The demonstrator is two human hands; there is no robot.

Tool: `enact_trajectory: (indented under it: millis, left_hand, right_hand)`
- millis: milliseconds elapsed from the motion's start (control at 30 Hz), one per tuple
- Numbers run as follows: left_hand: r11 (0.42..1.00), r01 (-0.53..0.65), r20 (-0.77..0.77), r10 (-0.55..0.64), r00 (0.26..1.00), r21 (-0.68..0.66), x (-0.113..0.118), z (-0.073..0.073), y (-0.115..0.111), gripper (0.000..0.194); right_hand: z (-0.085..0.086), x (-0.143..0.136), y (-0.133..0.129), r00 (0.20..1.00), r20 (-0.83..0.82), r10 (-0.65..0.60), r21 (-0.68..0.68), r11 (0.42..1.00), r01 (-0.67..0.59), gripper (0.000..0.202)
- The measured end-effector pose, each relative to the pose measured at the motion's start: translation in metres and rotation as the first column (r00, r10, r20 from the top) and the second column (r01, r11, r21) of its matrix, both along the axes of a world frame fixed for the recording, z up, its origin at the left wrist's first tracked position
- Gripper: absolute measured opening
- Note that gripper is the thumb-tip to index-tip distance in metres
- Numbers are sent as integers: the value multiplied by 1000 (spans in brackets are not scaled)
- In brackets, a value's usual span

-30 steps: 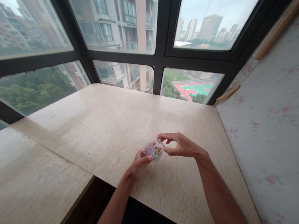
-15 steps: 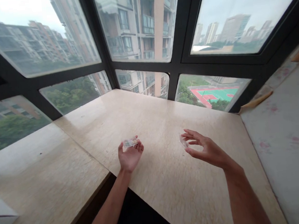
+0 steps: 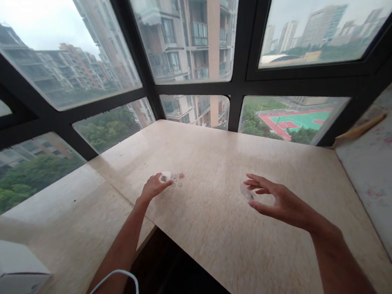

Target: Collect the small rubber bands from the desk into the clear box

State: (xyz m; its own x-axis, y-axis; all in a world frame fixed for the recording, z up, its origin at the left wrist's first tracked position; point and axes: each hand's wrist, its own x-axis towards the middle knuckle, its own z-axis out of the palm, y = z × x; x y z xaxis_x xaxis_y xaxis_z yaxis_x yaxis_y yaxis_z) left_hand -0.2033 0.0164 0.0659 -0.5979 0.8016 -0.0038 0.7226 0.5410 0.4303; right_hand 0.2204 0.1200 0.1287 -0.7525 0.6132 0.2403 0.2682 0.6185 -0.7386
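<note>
My left hand is turned palm down low over the stone counter, fingers closed on a small clear plastic box. Several small round, ring-like pieces, one of them reddish, lie on the counter just right of its fingers. They are too small to name. Farther right, my right hand holds a thin clear plastic piece, like a lid, tilted upright between thumb and fingers above the counter.
A white box stands on the counter at the lower left. A white cable loops by my left forearm. Dark-framed windows border the counter's back, and a flowered wall its right side.
My left hand has turned from palm up to palm down, tipping the clear box, and the small round pieces now lie on the counter. My right hand keeps its grip; the view has shifted slightly.
</note>
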Motion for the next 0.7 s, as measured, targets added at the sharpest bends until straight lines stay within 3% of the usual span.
enact_trajectory:
  millis: [133, 267, 367, 433, 533, 667, 700]
  left_hand:
    - [997, -71, 13, 72, 997, -18, 0, -1, 0, 66]
    - [968, -169, 196, 133, 972, 183, 10, 0, -5, 74]
    - [892, -213, 455, 9, 890, 399, 25, -1, -10, 64]
    - [849, -243, 582, -90, 808, 470, 34, -2, -13, 60]
    - [807, -299, 666, -150, 731, 510, 39, -4, -14, 59]
    - [687, -407, 722, -251, 644, 602, 41, -3, -11, 69]
    - [681, -403, 729, -287, 621, 612, 45, -4, -10, 71]
  right_hand:
    - [-1, 0, 0, 1000, 16, -9, 2, 1000, 9, 67]
    - [-1, 1, 1, 999, 28, -19, -5, 1000, 19, 67]
    - [-2, 1, 2, 999, 30, -15, -19, 1000, 16, 68]
    - [-4, 1, 3, 1000, 21, -11, -28, 1000, 11, 68]
    - [-7, 2, 5, 1000, 3, -9, -52, 999, 9, 67]
    - [-12, 3, 8, 999, -29, -23, -107, 994, 19, 67]
    - [-13, 2, 9, 999, -39, -24, -125, 992, 19, 66]
